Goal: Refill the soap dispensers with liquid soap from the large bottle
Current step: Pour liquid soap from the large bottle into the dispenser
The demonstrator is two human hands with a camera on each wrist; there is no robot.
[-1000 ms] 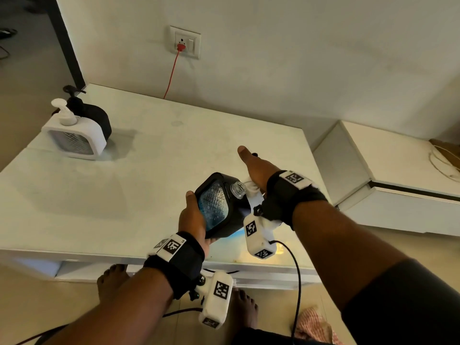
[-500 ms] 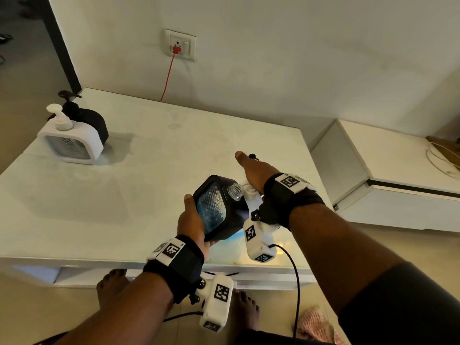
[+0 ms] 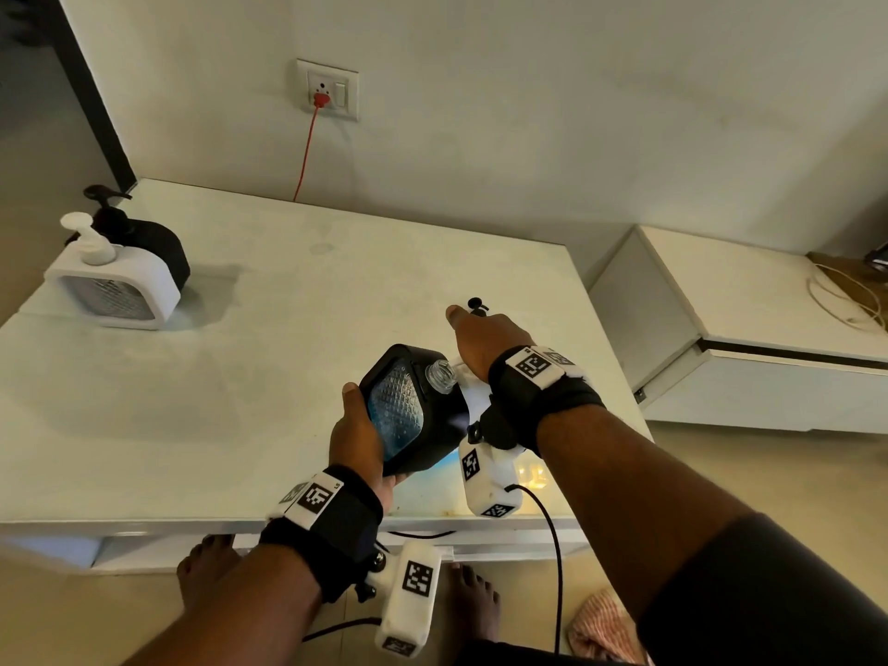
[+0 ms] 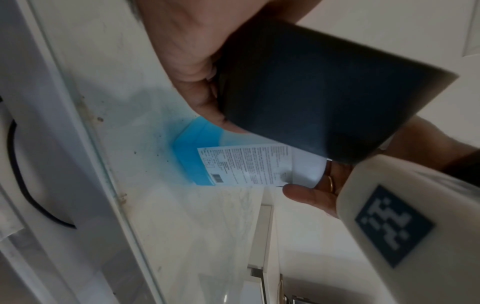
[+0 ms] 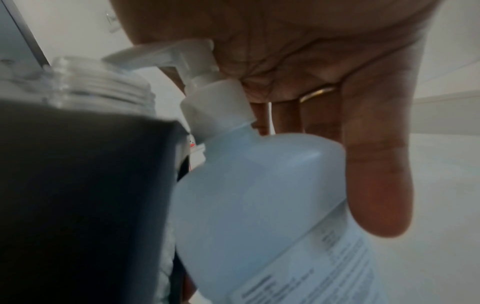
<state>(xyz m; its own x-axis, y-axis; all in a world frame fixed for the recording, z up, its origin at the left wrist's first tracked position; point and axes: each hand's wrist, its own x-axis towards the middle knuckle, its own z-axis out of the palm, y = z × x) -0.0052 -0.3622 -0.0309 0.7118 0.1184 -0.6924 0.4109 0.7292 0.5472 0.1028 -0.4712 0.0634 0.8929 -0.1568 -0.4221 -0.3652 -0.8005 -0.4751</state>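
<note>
My left hand [image 3: 358, 425] grips a black soap dispenser [image 3: 413, 411] from below and tilts it over the table's front right part. Its pump is off and the clear threaded neck [image 3: 441, 375] is bare. A blue tint shows in its textured window. The large translucent bottle [image 5: 254, 195] stands right beside it, with blue soap low in it [image 4: 192, 144]. My right hand [image 3: 485, 338] lies over the bottle's white pump head [image 5: 182, 53], palm on top, fingers [image 5: 376, 185] hanging down round the bottle's shoulder. The pump's spout points toward the dispenser's neck.
A white dispenser [image 3: 115, 286] and another black one [image 3: 154, 242] stand at the white table's [image 3: 240, 377] far left. A small black part [image 3: 475, 304] shows just past my right thumb. A low white cabinet [image 3: 749, 319] is on the right, a red cable [image 3: 307, 151] on the wall.
Only my head view has shifted slightly. Both hands, the dispenser and the large bottle keep their places.
</note>
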